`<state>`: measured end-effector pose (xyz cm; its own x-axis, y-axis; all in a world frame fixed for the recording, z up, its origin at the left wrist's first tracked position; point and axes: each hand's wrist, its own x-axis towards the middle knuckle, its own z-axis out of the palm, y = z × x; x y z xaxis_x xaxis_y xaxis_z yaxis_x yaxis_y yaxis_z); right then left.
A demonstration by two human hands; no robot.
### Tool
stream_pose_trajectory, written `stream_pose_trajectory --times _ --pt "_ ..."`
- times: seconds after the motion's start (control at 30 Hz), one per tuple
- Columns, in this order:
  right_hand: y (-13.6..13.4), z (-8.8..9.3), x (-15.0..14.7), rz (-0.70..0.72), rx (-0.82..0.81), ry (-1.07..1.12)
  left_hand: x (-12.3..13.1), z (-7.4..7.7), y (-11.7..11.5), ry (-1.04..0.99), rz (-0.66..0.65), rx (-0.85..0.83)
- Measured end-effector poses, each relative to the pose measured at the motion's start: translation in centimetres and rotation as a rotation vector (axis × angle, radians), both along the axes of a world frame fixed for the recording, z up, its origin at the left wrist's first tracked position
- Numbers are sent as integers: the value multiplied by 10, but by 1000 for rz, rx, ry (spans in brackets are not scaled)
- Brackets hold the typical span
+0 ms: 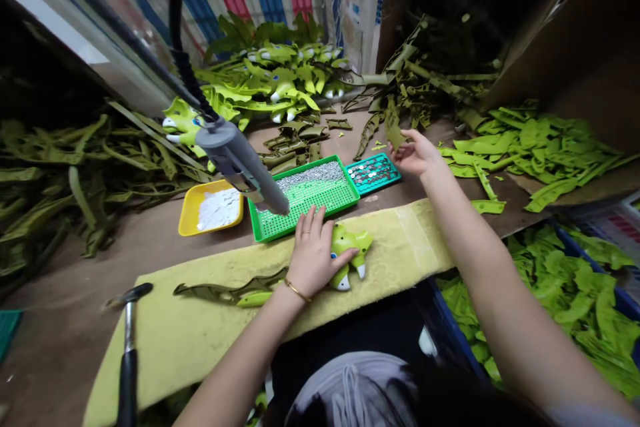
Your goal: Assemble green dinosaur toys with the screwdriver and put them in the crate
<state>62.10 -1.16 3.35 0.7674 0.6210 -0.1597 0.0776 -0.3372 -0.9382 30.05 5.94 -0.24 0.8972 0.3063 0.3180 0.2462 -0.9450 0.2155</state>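
My left hand (315, 250) lies over a lime-green toy dinosaur head (354, 241) with white horn tips, its thumb across the toy and its fingers toward the green tray. The palm hides part of the head. Further right, my right hand (413, 153) is raised beside the teal tray, fingertips pinching an olive-green plastic piece (393, 125). On the yellow pad (200, 327), a long olive strip (225, 290) and a lime-green piece (255, 299) lie left of my left hand.
A grey screwdriver (243, 163) hangs over the green tray (305, 197) of small metal parts. Beside it are a teal tray (375, 172) of discs and a yellow tub (213, 208) of white pieces. A hammer (129, 353) lies left. Green part piles (540, 150) surround the table.
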Motion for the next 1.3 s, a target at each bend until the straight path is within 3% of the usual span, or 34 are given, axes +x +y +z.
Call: stream_pose_trajectory --times 0.2,0.27,0.33,0.43,0.6,0.67,0.9,1.17,1.3 --pt "-40 -24 -108 211 348 322 -17 26 6 -58 -153 -118" --pt "-48 -32 -136 182 427 410 -21 37 5 -82 -171 -80" --pt "-54 -36 -150 103 447 353 -23 46 3 -77 -161 -34" --pt "-62 -34 -155 109 432 86 -23 53 -1 -1 -163 2" --pt "-75 -21 -154 551 305 -81 -19 57 -5 120 -167 35" --pt "-77 -17 -155 622 273 -122 -18 57 -5 129 -158 41" --pt "-81 -15 -161 555 253 -257 -17 55 -10 140 -153 44" --pt "-85 -17 -156 586 212 -65 -21 53 -11 113 -150 -4" --pt "-81 -21 -156 602 240 -73 -23 49 -8 73 -115 -52"
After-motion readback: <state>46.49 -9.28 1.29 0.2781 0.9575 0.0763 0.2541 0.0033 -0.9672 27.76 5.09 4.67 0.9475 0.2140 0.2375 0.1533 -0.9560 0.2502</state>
